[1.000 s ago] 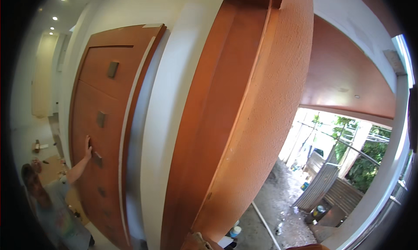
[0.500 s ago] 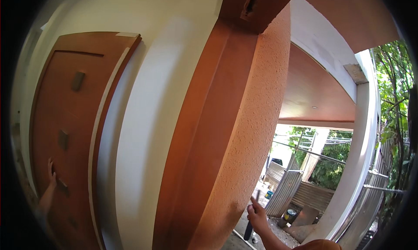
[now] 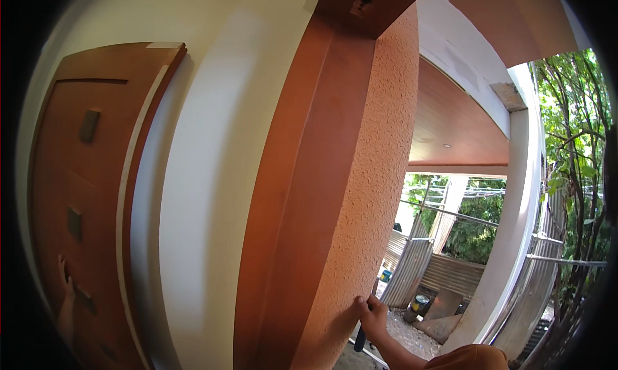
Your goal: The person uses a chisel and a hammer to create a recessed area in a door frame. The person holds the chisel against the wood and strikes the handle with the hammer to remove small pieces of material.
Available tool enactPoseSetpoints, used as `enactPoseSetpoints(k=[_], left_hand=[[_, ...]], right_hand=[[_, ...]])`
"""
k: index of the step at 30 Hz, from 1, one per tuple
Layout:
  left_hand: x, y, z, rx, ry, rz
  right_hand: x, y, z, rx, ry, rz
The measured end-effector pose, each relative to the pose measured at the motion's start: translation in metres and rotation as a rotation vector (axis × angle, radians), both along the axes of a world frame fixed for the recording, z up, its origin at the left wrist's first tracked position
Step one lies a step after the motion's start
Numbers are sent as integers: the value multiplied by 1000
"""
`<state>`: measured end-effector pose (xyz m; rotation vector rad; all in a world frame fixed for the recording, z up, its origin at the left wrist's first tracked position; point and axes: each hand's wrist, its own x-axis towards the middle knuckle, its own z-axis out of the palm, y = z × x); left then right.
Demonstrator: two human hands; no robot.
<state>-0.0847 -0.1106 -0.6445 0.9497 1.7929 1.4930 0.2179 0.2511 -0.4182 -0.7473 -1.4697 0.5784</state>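
Note:
My right hand is closed around a slim hand tool with a dark handle. A narrow, thin part of it points up past my fingers; its exact kind I cannot make out. The fist is beside the lower edge of the rough orange textured wall, thumb close to the surface. Far to the left, my left hand is raised against the reddish-brown door panel, fingers stretched upward. A dark patch shows by its thumb; whether that is part of the door is unclear.
A reddish-brown door frame stands between the cream wall and the textured wall. Outside are corrugated metal sheets, a paint can, a white post and trees. Orange-brown cloth shows at the lower right.
The whole view has shifted, so the door and walls sit a little further left. My right hand still grips the tool and has turned slightly, its thumb nearer the textured wall.

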Motion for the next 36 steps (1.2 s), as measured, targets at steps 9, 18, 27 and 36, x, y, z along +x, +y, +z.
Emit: enactPoseSetpoints(k=[9, 18, 27, 36], left_hand=[[2, -13, -2, -40, -2, 19], [28, -38, -1, -65, -12, 97], [50, -60, 4, -90, -17, 181], [89, -86, 3, -123, -40, 285]], right_hand=[[-2, -13, 8, -23, -37, -38], [21, -18, 19, -263, 109, 35], [49, -18, 182, 595, 40, -218], [-76, -148, 426, 429, 366, 1106]])
